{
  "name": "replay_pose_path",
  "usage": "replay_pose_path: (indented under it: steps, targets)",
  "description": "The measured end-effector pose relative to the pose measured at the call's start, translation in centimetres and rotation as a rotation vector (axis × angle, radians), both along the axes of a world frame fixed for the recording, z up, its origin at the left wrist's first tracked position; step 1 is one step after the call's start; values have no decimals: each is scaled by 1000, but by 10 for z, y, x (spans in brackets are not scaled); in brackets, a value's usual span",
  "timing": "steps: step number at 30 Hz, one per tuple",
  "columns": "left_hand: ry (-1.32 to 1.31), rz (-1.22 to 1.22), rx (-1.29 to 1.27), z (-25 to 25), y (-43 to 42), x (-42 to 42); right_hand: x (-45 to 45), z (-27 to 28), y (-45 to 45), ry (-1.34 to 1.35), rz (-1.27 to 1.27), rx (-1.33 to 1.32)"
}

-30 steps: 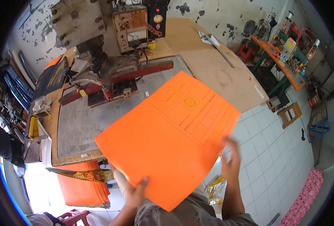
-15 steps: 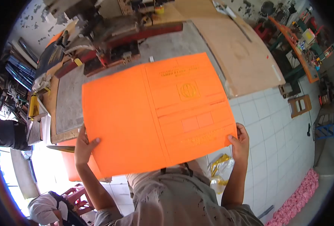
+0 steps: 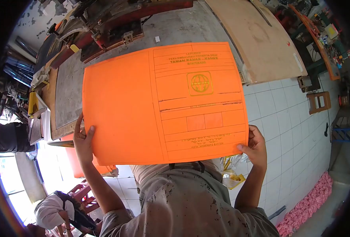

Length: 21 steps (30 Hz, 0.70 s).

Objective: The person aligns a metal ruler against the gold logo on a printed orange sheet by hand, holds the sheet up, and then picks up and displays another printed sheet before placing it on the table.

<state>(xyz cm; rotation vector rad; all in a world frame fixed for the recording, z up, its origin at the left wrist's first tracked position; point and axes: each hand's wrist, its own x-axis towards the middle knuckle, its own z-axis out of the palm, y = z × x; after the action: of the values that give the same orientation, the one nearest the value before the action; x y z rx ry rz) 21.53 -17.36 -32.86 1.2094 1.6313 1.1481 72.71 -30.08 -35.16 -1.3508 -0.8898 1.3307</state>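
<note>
Held out flat before my body is a large orange folder cover (image 3: 121,106), spread open. Its right half carries gold lettering, ruled lines, a globe emblem and two small rectangular windows near the bottom; the left half is plain. My left hand (image 3: 84,140) is closed on the lower left edge, thumb on top. At the lower right corner my right hand (image 3: 255,145) pinches the edge, thumb on the printed side. The fingers beneath the cover are partly hidden. Beyond the cover lies the grey metal bed (image 3: 183,27) of a press, partly covered from view.
A red-and-black press frame (image 3: 115,35) stands over the bed. Right of it is a brown board (image 3: 262,47). Gold foil wrapping (image 3: 233,179) lies on the tiled floor (image 3: 285,130). A stooping person (image 3: 52,211) is at lower left. Pink bundled material (image 3: 309,201) lies at lower right.
The cover has turned slightly and tilted more toward my view, making its print clearer. Both hands keep their hold. The view has shifted a little, and the person at lower left has moved.
</note>
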Motion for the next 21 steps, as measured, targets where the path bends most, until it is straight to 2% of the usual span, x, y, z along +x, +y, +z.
replay_pose_path:
  steps: [3,9,12,15,18,21]
  targets:
    - [-46,54,72,-2,0,11,2,-1,-2,14,13,-16]
    - [-78,29,54,-2,-1,10,9,-7,-5,33,58,-20]
    - [-54,-4,40,-4,-1,4,3,-5,-3,11,67,60]
    - [-79,-43,60,-6,-5,-7,17,-28,14,139,112,118]
    - [-145,-110,78,6,-12,-5,7,-18,54,361,-24,179]
    - [-255,-206,169,-1,-18,-24,1,9,77,215,-50,78]
